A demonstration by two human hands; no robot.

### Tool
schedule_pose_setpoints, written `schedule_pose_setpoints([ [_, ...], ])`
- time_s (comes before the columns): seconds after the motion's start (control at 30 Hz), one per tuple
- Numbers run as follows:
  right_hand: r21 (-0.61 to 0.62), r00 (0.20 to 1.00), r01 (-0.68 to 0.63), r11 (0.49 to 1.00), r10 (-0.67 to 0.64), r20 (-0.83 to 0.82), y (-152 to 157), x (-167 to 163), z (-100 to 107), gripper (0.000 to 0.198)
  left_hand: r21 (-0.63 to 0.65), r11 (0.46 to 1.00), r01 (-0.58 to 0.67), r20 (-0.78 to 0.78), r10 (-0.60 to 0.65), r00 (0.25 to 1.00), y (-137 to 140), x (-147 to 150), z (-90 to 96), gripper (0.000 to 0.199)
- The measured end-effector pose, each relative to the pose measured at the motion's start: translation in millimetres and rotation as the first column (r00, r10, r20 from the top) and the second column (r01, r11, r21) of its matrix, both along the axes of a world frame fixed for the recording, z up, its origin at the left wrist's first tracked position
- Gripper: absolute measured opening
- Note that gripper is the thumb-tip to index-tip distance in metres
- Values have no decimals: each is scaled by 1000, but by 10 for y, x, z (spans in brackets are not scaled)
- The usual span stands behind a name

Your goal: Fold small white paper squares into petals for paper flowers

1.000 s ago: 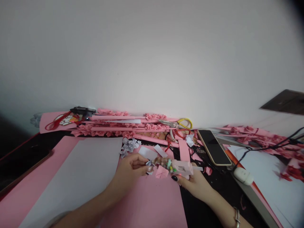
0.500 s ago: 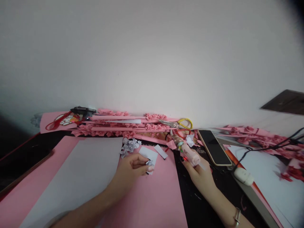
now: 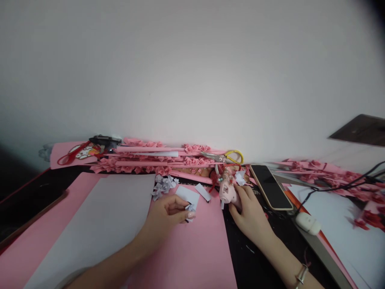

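My left hand (image 3: 174, 212) is closed in a pinch on a small pale paper flower (image 3: 190, 208), just above the pink paper sheet (image 3: 192, 249). Behind it on the sheet are a white paper square (image 3: 187, 194) and a narrow white paper strip (image 3: 203, 192). A cluster of folded pale paper flowers (image 3: 165, 185) rests beyond my left knuckles. My right hand (image 3: 247, 206) wraps the handle of a pink glue gun (image 3: 227, 192) decorated with small beads. Its pale nozzle points toward me and slightly down, at the pink sheet's right edge.
Yellow-handled scissors (image 3: 234, 157) lie on pink paper flower stems (image 3: 150, 163) along the wall. To the right are a phone (image 3: 272, 187), a white earbud case (image 3: 308, 223) and black cables (image 3: 345, 186). A large white sheet (image 3: 90, 233) lies at left.
The glue gun has swung round in my right hand and moved slightly left, so its nozzle now faces me. My left hand keeps its pinch in nearly the same spot.
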State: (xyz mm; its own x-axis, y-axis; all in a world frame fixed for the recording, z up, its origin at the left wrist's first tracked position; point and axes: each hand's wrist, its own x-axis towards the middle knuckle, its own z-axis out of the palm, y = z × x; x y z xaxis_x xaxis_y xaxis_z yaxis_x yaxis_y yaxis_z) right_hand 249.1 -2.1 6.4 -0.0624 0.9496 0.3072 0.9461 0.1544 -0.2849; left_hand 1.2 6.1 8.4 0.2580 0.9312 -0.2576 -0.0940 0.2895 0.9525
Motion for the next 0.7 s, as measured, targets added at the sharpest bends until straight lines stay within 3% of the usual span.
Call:
schedule_pose_setpoints([
  [0.17, 49, 1000, -4, 999, 6, -27, -37, -47, 68, 59, -21, 1000, -1, -8, 1, 1000, 2, 0, 7, 20],
  [0.27, 227, 991, -24, 974, 52, -119, -95, -80, 169, 55, -17, 999, 30, -18, -30, 999, 1, 0, 11, 19],
  [0.37, 346, 962, -126, 930, 200, -187, -187, -156, 231, 43, -8, 998, 55, -4, -55, 998, 1, 1, -21, 19],
  [0.5, 165, 884, -329, 930, 365, -292, -343, -332, 181, 35, -5, 995, 97, 39, -97, 995, -3, 6, -92, 22],
  [0.7, 22, 827, -395, 919, 366, -427, -494, -531, 74, 33, -15, 975, 220, 135, -216, 967, -53, 27, -167, 24],
])
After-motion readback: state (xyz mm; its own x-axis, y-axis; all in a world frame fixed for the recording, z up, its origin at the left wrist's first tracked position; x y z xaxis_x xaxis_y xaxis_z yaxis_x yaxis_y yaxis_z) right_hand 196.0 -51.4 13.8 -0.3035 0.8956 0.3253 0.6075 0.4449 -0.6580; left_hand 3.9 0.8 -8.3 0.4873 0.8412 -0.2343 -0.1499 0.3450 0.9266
